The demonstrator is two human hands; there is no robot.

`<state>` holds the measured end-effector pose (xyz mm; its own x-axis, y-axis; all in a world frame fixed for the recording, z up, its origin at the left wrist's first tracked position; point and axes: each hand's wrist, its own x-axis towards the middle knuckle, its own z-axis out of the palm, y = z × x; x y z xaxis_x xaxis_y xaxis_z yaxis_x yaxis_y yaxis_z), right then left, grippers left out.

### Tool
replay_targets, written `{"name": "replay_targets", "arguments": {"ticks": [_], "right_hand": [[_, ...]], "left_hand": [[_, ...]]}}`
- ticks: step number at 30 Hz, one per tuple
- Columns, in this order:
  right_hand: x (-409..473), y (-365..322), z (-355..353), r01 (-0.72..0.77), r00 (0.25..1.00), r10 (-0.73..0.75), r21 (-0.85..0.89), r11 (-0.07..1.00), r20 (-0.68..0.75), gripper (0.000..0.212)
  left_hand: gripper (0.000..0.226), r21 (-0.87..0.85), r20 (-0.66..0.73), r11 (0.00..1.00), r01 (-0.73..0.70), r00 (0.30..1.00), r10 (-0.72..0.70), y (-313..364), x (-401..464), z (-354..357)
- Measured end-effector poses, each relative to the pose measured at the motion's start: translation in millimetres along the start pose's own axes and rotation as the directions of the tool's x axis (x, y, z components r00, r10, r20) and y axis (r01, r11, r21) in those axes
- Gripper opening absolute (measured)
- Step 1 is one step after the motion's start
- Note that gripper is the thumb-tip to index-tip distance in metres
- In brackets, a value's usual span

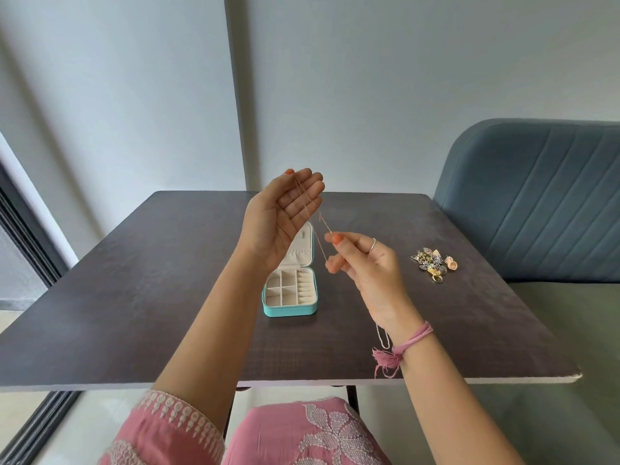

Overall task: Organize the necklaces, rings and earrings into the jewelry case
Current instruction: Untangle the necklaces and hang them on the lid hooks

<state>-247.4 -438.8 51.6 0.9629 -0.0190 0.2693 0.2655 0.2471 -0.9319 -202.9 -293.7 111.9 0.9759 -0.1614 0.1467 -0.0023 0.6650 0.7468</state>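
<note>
Two hands lift our thin necklace point(320, 226) mid-frame: left hand point(281, 213) open, chain draped over its fingers, right hand point(362, 260) pinching it lower, strung diagonally above the open jewelry case point(290, 293) below.

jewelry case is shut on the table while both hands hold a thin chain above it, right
Not quite. The head view shows the jewelry case open, lid up and its cream compartments showing. The rest stands: it sits on the table, and the left hand and right hand hold a thin chain above it.
</note>
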Motion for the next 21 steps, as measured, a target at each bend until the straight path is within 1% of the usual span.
{"name": "replay_targets", "arguments": {"ticks": [3,5,7,10,15,18,21], "right_hand": [[0.2,4.3,-1.1,-0.065,0.998,0.066,0.122,0.990,-0.004,0.010],[-0.2,6.9,-1.5,-0.110,0.994,0.113,0.223,0.969,0.001,0.012],[-0.6,9.4,-1.8,-0.151,0.987,0.160,0.303,0.941,-0.004,0.010],[-2.6,11.4,-1.0,-0.186,0.979,0.203,0.382,0.905,-0.005,0.009],[-5.8,14.1,-1.6,-0.216,0.969,0.247,0.432,0.876,-0.016,0.010],[-7.3,15.5,-1.7,-0.231,0.963,0.268,0.425,0.875,-0.028,0.009],[-8.4,15.8,-0.9,-0.239,0.960,0.278,0.412,0.879,-0.036,0.009]], "left_hand": [[0.024,-0.017,0.009,1.000,0.017,1.000,-0.017,-1.3,-0.1,0.4],[0.024,-0.031,0.019,0.999,0.030,0.999,-0.030,-1.0,-0.1,0.7],[0.025,-0.036,0.032,0.998,0.043,0.999,-0.042,-1.0,-0.2,1.2],[0.026,-0.025,0.051,0.998,0.060,0.997,-0.059,-2.1,-0.8,2.3],[0.027,-0.011,0.089,0.996,0.091,0.992,-0.090,-2.3,-0.8,2.1],[0.033,-0.007,0.115,0.993,0.118,0.987,-0.116,-1.5,-0.5,1.0],[0.034,0.036,0.112,0.994,0.107,0.987,-0.111,-2.5,0.3,-0.3]]}}
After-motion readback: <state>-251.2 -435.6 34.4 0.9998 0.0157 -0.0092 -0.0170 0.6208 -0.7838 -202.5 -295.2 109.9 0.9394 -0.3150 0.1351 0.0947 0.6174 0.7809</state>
